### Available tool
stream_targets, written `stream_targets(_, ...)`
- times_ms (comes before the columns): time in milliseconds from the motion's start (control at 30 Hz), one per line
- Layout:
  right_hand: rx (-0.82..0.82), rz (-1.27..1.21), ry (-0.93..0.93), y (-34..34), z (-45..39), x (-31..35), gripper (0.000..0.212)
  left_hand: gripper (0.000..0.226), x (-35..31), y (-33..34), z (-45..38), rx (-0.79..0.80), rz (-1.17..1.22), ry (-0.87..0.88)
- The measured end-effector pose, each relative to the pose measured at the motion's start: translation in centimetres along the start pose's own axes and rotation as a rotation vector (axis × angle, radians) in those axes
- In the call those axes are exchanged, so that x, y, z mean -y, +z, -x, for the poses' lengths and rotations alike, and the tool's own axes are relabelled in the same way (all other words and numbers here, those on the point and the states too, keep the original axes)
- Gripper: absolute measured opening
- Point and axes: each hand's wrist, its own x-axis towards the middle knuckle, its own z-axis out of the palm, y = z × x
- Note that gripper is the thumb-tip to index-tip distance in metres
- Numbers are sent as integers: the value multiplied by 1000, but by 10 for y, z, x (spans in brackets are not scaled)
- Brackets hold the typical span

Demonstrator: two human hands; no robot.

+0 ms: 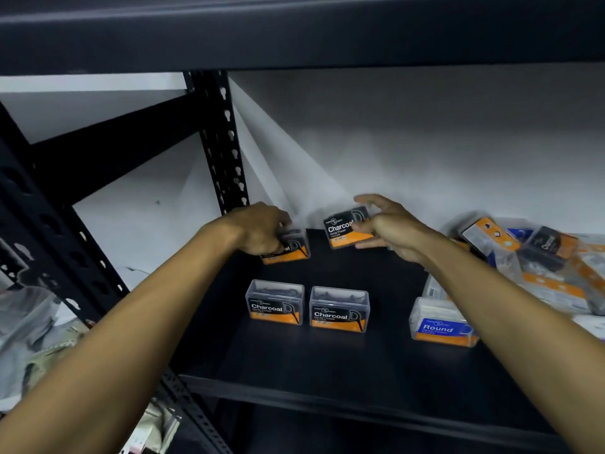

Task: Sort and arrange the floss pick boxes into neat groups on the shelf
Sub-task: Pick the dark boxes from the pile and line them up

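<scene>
I am building the charcoal group at the left end of the dark metal shelf [327,371]. My left hand [262,229] is curled over a clear plastic Charcoal floss pick box with a black and orange label [291,250] and holds it down at the back, near the black slotted upright post [226,142]. My right hand [389,227] pinches a second clear Charcoal floss pick box [343,229] by its right end, thumb on top and fingers beneath; it is tilted and looks lifted just off the shelf, beside the first box but apart from it. In front of them stand two more clear Charcoal boxes, the left one [275,306] and the right one [339,311], side by side with a narrow gap, labels facing me. A clear box with a blue Round label [442,326] sits apart to the right, and behind it lies the unsorted heap of mixed floss pick boxes [540,267], where at least one more black-labelled box shows. I judge the task is at an early stage. The next move calls for lowering the right box level, its label forward, close against the left box so the back row matches the front row, then letting go of both without knocking them askew.
</scene>
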Motion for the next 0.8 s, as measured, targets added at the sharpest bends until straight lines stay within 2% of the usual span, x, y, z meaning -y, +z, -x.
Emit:
stream_targets(67, -27, 54, 36, -1, -1, -6, 42, 33, -6, 3, -3, 51, -43, 17)
stream_targets(167, -29, 205, 63, -5, 2, -12, 37, 39, -12, 10, -5, 115, -79, 26)
stream_targets(367, 67, 293, 47, -5, 9, -22, 40, 38, -12, 20, -8, 179, -110, 29)
stream_targets(533, 85, 468, 29, 3, 8, -29, 43, 38, -11, 26, -8, 206, -89, 38)
stream_targets(800, 170, 662, 21, 17, 12, -34, 48, 43, -4, 22, -3, 218, 51, 44)
